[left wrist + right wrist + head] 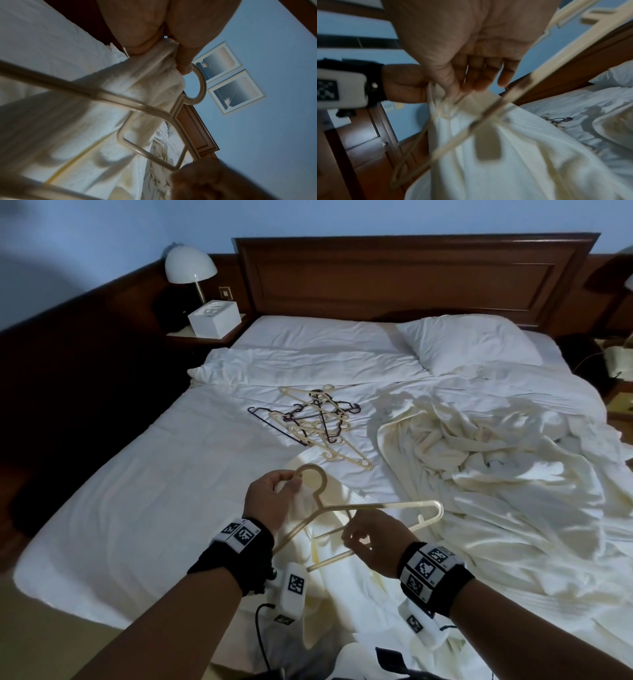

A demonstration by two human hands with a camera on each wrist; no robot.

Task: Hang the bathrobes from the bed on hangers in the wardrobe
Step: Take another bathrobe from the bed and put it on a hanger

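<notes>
A cream plastic hanger [376, 506] is held up over the near edge of the bed. My left hand [291, 484] grips its round hook together with a bunched fold of a cream-white bathrobe [342, 583]. The left wrist view shows the fingers [183, 65] curled round the cloth and the hook of the hanger [171, 116]. My right hand [352, 537] pinches the hanger's thin inner bar between thumb and fingers. In the right wrist view the hanger [530, 75] crosses in front of the bathrobe [513, 155], which hangs down below it. A second crumpled bathrobe [479, 446] lies on the bed at right.
A tangle of cream and dark hangers [315, 419] lies mid-bed. A pillow [469, 344] rests by the wooden headboard [411, 275]. A lamp [190, 265] and a white box [214, 316] stand on the left nightstand. A panelled wooden door [359, 142] is to my left.
</notes>
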